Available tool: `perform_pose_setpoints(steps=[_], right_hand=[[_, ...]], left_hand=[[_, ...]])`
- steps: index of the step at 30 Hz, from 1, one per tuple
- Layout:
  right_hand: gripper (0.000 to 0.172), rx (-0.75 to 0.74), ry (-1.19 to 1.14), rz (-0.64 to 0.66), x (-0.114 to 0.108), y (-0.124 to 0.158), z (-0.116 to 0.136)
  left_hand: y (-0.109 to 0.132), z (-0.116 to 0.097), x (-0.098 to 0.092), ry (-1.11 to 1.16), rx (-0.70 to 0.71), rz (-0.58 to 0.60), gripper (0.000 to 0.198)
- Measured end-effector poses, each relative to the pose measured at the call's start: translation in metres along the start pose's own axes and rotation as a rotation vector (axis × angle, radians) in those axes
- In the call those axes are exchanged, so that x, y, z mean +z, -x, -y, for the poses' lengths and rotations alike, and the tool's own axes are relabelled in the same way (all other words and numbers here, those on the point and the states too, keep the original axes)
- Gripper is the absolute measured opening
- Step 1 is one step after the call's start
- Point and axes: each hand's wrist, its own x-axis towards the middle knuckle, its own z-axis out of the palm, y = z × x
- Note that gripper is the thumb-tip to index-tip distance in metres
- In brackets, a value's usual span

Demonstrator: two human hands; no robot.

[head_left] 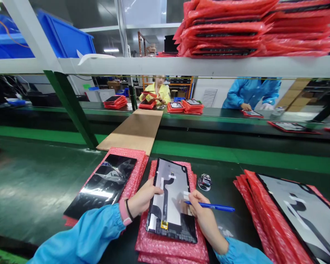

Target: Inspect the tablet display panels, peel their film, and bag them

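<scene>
Fingers of the right hand [203, 214] pinch a blue pen [220, 208], its left end over the face of a display panel [173, 192] beside a white tab; whether the pen touches the surface cannot be told. The left hand [143, 197] grips the panel's left edge, thumb pressed on the grey face, the other fingers mostly hidden. The panel, with dark ribbon strips and a yellow connector patch at its near end, lies tilted slightly on a stack of pink bubble-wrap sleeves [172, 249] in the near middle of the dark green worktop [44, 172]. A pink band and a black band [129, 209] circle the left wrist, and both arms wear blue sleeves. Just left, a glossy black panel [107, 179] rests on a second pile of bubble wrap [139, 168]; just right of the held panel sits a small round metallic object [205, 182]. Farther right, another grey-faced panel [308, 207] tops red wrapped packs [253, 205]. Beyond, a cardboard sheet [134, 126] slants toward the far line, where a person in yellow [165, 91] and another in blue [235, 93] handle red packs. Red bundles [222, 31] and a blue bin [67, 38] crowd the shelf [154, 68] overhead.
</scene>
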Motion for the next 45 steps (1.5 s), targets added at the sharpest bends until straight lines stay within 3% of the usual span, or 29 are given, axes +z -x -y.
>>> perform_pose_setpoints(steps=[3,6,9,13,16,19,27,31,34,39,45], right_hand=[[0.039,-0.072,-0.049,-0.095,-0.01,-0.005,0.016],[0.031,-0.148,-0.101,-0.172,-0.021,-0.014,0.043],[0.037,-0.176,-0.116,-0.186,-0.021,-0.025,0.076],[0.039,-0.112,-0.113,-0.061,-0.006,-0.033,0.117],[0.032,-0.105,-0.211,0.078,0.007,-0.031,0.14],[0.03,-0.108,-0.253,0.129,0.017,-0.025,0.154],[0.031,-0.131,-0.131,0.205,0.022,-0.021,0.146],[0.031,-0.207,0.002,0.07,0.022,-0.02,0.137],[0.018,-0.274,0.133,-0.034,0.027,-0.019,0.137],[0.024,-0.298,0.276,0.031,0.031,-0.023,0.141],[0.024,-0.229,0.15,0.03,0.022,-0.028,0.13]], left_hand=[[0.006,-0.009,0.001,-0.007,0.116,-0.067,0.059],[0.017,-0.035,-0.001,-0.001,0.257,-0.084,0.055],[0.029,-0.062,0.001,0.018,0.424,-0.067,0.05],[0.044,-0.086,0.008,0.011,0.61,-0.022,0.049],[0.051,-0.095,0.01,-0.009,0.681,-0.01,0.055],[0.055,-0.1,0.007,-0.018,0.716,-0.046,0.059],[0.052,-0.105,-0.006,-0.039,0.686,-0.131,0.067],[0.048,-0.102,-0.009,-0.05,0.696,-0.119,0.06],[0.046,-0.096,-0.01,-0.051,0.687,-0.081,0.06],[0.046,-0.093,-0.005,-0.029,0.678,-0.056,0.056],[0.046,-0.099,-0.003,0.018,0.672,-0.054,0.056]])
